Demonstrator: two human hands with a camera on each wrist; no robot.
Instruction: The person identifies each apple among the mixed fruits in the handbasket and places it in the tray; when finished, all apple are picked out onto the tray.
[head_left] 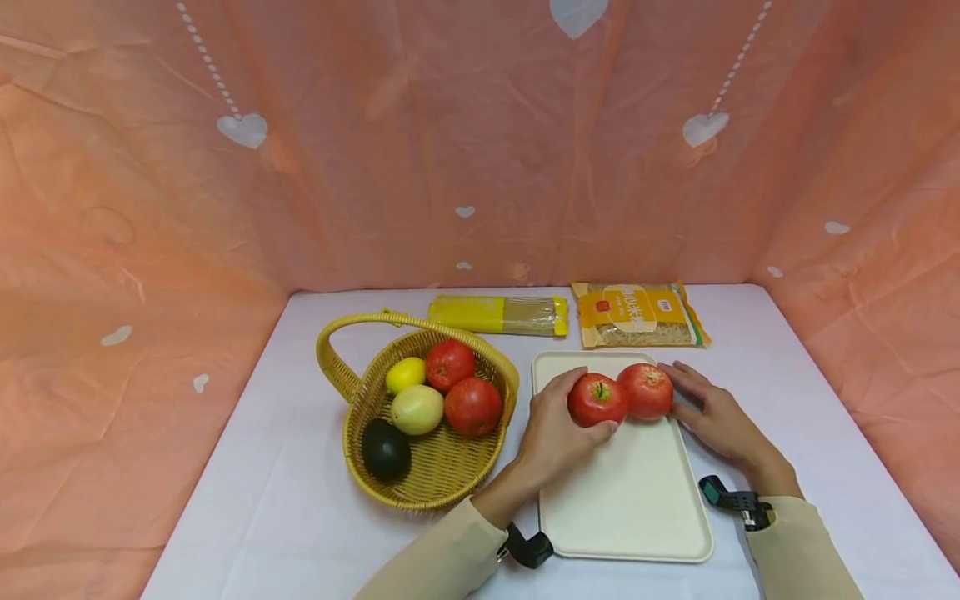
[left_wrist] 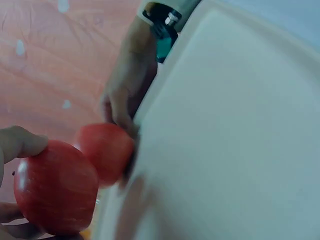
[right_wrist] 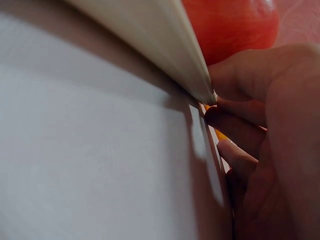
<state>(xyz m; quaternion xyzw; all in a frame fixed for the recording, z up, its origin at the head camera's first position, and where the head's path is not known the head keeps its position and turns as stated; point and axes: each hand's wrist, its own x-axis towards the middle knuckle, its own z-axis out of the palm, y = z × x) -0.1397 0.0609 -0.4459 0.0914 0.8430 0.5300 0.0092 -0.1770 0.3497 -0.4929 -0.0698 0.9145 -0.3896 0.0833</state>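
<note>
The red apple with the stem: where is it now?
In the head view, right of centre: the left hand grips the apple over the cream tray's far end, just left of another red fruit.

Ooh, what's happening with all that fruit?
A person's left hand is holding a round red fruit with a stem over the far part of a cream rectangular tray. The right hand is at the side of a second round red fruit. A yellow woven basket with a curved handle holds more fruit.
</note>
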